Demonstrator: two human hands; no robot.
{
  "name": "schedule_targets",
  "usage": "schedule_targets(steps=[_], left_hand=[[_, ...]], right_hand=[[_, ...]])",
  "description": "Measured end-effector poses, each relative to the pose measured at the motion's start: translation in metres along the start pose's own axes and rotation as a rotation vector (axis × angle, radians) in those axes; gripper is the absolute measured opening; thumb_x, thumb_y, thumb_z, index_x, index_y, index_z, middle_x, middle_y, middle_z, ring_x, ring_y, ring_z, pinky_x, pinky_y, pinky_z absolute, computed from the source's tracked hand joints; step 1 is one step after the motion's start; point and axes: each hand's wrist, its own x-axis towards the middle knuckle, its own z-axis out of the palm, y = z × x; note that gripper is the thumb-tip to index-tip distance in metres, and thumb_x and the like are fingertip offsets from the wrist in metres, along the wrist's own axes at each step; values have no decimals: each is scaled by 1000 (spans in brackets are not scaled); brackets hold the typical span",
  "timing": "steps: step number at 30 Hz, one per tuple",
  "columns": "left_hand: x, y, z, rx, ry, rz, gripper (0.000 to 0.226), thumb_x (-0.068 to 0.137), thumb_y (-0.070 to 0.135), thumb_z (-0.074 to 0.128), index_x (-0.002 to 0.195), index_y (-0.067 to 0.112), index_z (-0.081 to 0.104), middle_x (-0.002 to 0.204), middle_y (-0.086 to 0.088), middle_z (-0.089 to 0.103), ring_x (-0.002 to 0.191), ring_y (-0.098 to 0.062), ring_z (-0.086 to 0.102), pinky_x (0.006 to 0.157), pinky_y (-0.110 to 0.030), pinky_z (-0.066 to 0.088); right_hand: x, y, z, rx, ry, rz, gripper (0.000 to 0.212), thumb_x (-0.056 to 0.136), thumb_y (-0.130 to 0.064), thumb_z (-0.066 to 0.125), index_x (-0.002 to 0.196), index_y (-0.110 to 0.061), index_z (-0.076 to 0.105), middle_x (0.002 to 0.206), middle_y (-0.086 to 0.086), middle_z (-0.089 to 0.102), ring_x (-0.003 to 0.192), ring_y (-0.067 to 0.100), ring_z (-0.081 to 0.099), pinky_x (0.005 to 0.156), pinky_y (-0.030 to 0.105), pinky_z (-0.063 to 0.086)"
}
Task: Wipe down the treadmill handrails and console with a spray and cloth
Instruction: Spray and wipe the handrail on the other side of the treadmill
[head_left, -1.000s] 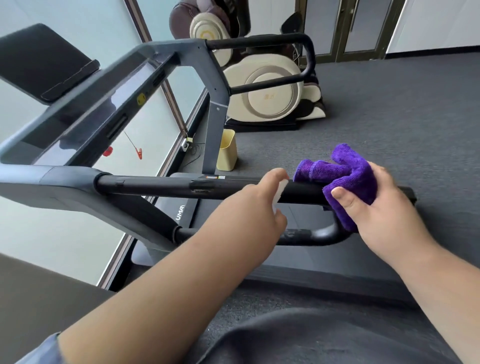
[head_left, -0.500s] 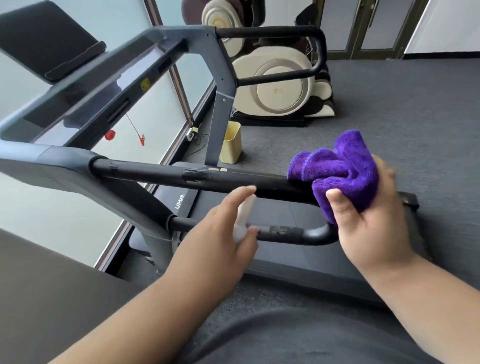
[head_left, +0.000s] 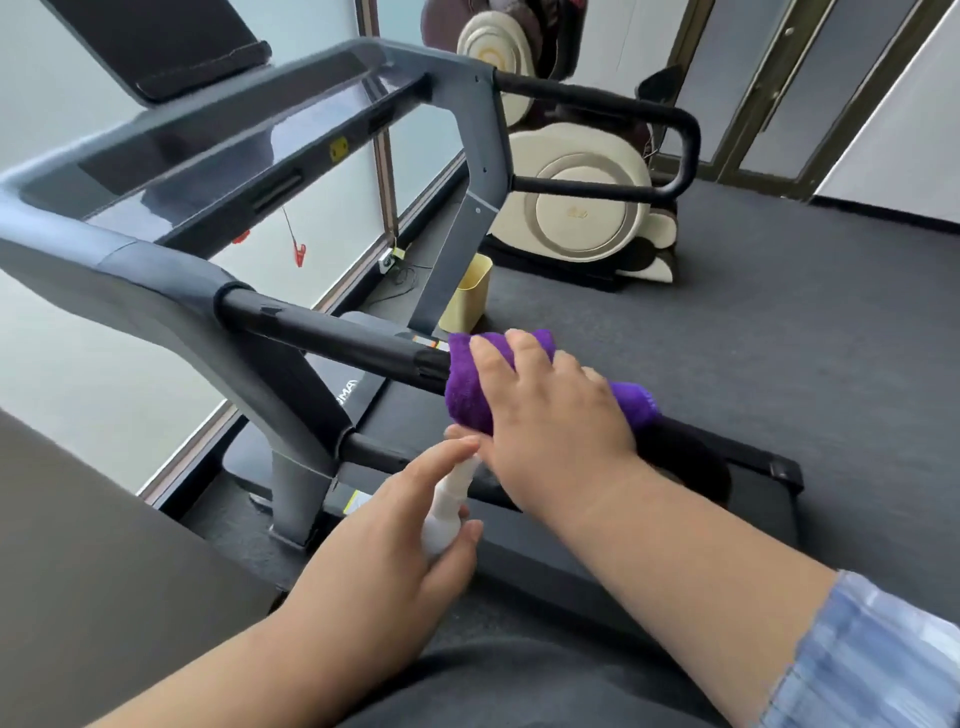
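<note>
Treadmill (head_left: 291, 332) frame fills my view from 9 o'clock to centre, its glossy console (head_left: 218, 150) slanting up toward 1 o'clock and a dark tablet shelf (head_left: 171, 47) above it at 11 o'clock. Beyond, at 1 o'clock, I see a cream massage chair (head_left: 576, 208) on the grey carpet (head_left: 805, 322), and a yellow bin (head_left: 467, 291) stands by the treadmill's far upright near centre.

Near handrail (head_left: 332, 332), a black bar, runs its long axis from about 10 o'clock down toward 4 o'clock across the middle of my view; a second, lower bar (head_left: 374, 454) lies below it, and the far handrail (head_left: 623, 111) loops at 1 o'clock.

My right hand (head_left: 556, 415) lies over the near handrail just right of centre, fingers curved over a purple cloth (head_left: 467, 384) and pressing it onto the bar; the cloth wraps the rail, one end bunched toward 10 o'clock, the other poking out past my knuckles toward 4 o'clock. A blue striped sleeve (head_left: 857, 654) shows at 4 o'clock.

My left hand (head_left: 384, 545), at 6 o'clock below the cloth, grips a small white spray bottle (head_left: 449, 504), index finger resting on its top. The bottle stands nearly upright, tilted slightly toward 1 o'clock, its head just beneath the cloth and close to my right hand's thumb.
</note>
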Motion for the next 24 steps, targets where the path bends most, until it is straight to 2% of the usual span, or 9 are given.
schedule_targets(steps=[2, 6, 8, 10, 12, 14, 17, 21, 24], left_hand=[[2, -3, -4, -31, 22, 6, 62, 84, 46, 59, 131, 72, 27, 110, 33, 58, 101, 7, 59, 82, -10, 42], [8, -11, -12, -113, 39, 35, 63, 85, 45, 61, 131, 72, 28, 118, 36, 53, 103, 7, 59, 84, -6, 40], [11, -15, -17, -144, 32, 56, 63, 84, 46, 60, 133, 70, 29, 122, 35, 52, 103, 6, 59, 85, -8, 42], [12, -23, -23, -181, 16, 71, 60, 84, 49, 58, 133, 70, 30, 122, 35, 51, 104, 6, 60, 85, -11, 44], [11, -35, -31, -203, 16, 83, 61, 84, 47, 58, 132, 70, 30, 120, 36, 52, 103, 6, 62, 85, -11, 45], [10, -49, -42, -197, 27, 80, 61, 85, 47, 58, 132, 72, 28, 120, 36, 51, 103, 6, 61, 85, -11, 45], [8, -68, -59, -199, 52, 84, 61, 84, 50, 56, 132, 73, 27, 118, 38, 51, 100, 9, 61, 84, -9, 43], [6, -89, -82, -179, 70, 103, 62, 85, 49, 56, 134, 71, 26, 116, 40, 51, 98, 10, 61, 80, -11, 48], [4, -107, -95, -154, 99, 97, 65, 85, 43, 60, 138, 64, 29, 115, 43, 51, 94, 14, 60, 79, -1, 40]], right_hand=[[24, -20, 0, 15, -30, -63, 83, 90, -74, 39, 152, -25, 12, 154, 14, 30, 117, 37, 50, 92, 48, 44], [39, -27, -5, 30, -62, -92, 80, 90, -75, 36, 150, -29, 9, 150, 10, 31, 112, 34, 52, 88, 47, 46], [26, -15, -8, 31, -67, -66, 79, 88, -77, 27, 151, -33, 10, 149, 6, 33, 109, 33, 55, 89, 47, 47], [13, -3, -10, 57, -61, 12, 85, 82, -82, 17, 152, -35, 18, 147, 2, 40, 109, 31, 58, 89, 46, 50], [8, -2, -10, 65, -24, 44, 86, 83, -82, 27, 152, -29, 31, 143, 2, 47, 105, 31, 61, 86, 46, 53], [14, -12, -8, 50, 8, 39, 82, 85, -73, 40, 148, -22, 43, 138, 6, 54, 100, 33, 65, 81, 47, 54], [36, -44, -6, 6, 25, 11, 78, 85, -66, 46, 145, -17, 48, 135, 13, 57, 94, 36, 66, 76, 46, 56], [81, -101, -2, -62, 30, -18, 80, 86, -68, 36, 150, -20, 38, 141, 14, 51, 95, 34, 64, 77, 44, 52], [118, -146, 2, -91, 74, -63, 80, 90, -70, 37, 153, -21, 27, 146, 12, 43, 102, 34, 61, 80, 43, 49]])
